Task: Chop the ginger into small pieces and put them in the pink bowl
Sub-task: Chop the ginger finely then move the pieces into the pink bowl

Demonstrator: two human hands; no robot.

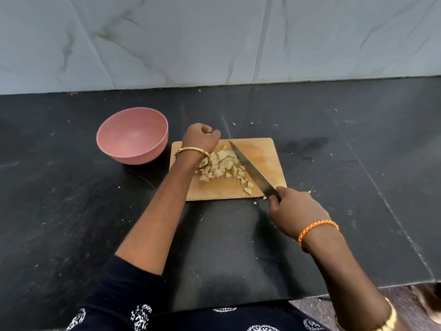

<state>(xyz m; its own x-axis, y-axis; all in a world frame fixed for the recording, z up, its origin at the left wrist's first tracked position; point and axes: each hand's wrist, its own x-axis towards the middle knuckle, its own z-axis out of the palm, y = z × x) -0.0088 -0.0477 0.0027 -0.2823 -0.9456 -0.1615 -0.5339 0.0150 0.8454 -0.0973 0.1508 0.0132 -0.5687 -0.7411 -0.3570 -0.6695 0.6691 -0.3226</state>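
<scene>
Several pale chopped ginger pieces [224, 167] lie in a heap on a wooden cutting board [265, 156]. My right hand [296, 211] grips the handle of a long knife [250, 170], whose blade lies slanted along the right side of the heap. My left hand [200, 138] hovers at the board's far left corner, fingers curled closed; whether it holds anything is hidden. The pink bowl [133, 136] stands left of the board, tilted slightly toward me, with nothing visible inside.
Everything rests on a black stone counter [71, 199] backed by a grey marble wall [214, 39]. Small ginger crumbs [235, 124] lie scattered beyond the board. The counter's front edge runs at the lower right, with floor [405, 297] past it.
</scene>
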